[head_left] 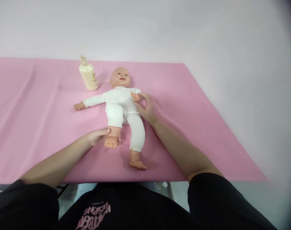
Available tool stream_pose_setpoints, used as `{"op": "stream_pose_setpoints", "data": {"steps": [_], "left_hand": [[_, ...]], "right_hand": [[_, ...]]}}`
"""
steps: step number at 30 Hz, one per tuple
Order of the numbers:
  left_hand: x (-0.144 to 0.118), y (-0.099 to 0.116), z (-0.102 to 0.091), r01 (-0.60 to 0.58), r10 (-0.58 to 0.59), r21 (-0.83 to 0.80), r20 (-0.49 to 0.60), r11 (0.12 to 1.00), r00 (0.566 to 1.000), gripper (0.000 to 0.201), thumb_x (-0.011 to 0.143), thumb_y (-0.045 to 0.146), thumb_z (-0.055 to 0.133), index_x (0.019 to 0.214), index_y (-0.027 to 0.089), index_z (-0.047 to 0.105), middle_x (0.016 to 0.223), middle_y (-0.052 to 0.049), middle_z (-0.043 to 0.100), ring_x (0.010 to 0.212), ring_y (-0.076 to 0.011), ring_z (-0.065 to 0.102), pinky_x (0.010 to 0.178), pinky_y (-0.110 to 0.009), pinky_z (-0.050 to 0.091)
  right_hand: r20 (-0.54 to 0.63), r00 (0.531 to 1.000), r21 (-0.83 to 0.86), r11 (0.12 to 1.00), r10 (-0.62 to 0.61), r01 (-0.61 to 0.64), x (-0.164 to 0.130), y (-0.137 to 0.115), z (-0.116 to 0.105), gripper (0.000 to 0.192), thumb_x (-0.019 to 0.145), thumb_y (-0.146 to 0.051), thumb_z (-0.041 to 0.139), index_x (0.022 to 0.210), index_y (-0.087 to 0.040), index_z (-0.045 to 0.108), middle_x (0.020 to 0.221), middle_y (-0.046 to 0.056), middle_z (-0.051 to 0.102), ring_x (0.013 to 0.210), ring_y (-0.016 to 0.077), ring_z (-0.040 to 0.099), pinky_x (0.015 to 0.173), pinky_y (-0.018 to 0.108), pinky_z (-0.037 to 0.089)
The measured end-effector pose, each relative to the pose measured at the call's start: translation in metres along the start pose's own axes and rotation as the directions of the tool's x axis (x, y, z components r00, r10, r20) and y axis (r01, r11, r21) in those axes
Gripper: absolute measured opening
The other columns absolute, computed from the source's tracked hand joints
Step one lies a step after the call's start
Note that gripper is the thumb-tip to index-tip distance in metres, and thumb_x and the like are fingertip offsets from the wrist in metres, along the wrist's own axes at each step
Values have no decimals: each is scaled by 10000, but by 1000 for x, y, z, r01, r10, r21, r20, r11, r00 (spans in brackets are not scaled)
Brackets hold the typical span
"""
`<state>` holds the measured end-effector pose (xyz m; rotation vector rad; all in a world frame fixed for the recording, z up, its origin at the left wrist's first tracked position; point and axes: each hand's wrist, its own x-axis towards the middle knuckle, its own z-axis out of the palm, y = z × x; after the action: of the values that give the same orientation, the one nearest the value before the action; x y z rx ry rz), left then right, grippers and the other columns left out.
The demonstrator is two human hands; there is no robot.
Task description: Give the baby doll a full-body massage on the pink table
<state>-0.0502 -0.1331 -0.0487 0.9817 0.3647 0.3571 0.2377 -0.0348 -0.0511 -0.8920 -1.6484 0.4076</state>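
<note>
A baby doll in a white outfit lies on its back on a pink cover, its head toward the wall and its feet toward me. My left hand is wrapped round the doll's lower leg at the left, thumb on top and fingers mostly hidden beneath; that leg is lifted and bent. At the doll's other side, my right hand grips its forearm near the wrist, with the small hand resting over the chest. The doll's other arm stretches out to the left, and its other leg lies straight.
A cream pump bottle stands left of the doll's head. The pink cover has folds at the left and spreads over the table. A pale wall rises behind it and along the right. The table's front edge runs close to my body.
</note>
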Motion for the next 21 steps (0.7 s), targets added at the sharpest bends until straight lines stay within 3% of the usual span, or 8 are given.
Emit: {"op": "stream_pose_setpoints", "data": {"steps": [6, 11, 21], "left_hand": [[-4, 5, 1, 66, -69, 53, 58, 996, 996, 685, 782, 750, 752, 1012, 107, 701, 954, -129, 754, 904, -248, 720, 834, -334, 564], [-8, 4, -1, 123, -126, 149, 11, 981, 992, 755, 759, 668, 826, 1255, 123, 662, 1276, -183, 725, 1199, -328, 686, 1053, -414, 539], [-9, 3, -5, 148, -153, 156, 19, 977, 988, 799, 757, 667, 836, 1316, 130, 638, 1333, -181, 707, 1278, -345, 659, 1130, -437, 504]], "right_hand": [[-2, 1000, 20, 1000, 11, -10, 1, -2, 0, 412, 907, -594, 708, 1216, -325, 660, 1242, 52, 709, 1219, 281, 640, 1156, 538, 483], [-24, 999, 50, 998, 47, -46, 1, -2, 2, 423, 886, -618, 721, 1201, -342, 663, 1226, 39, 709, 1215, 281, 643, 1161, 543, 478], [-15, 998, 60, 997, 59, -58, 1, 3, 2, 443, 882, -602, 739, 1223, -333, 654, 1262, 45, 706, 1247, 284, 638, 1181, 553, 467]]}}
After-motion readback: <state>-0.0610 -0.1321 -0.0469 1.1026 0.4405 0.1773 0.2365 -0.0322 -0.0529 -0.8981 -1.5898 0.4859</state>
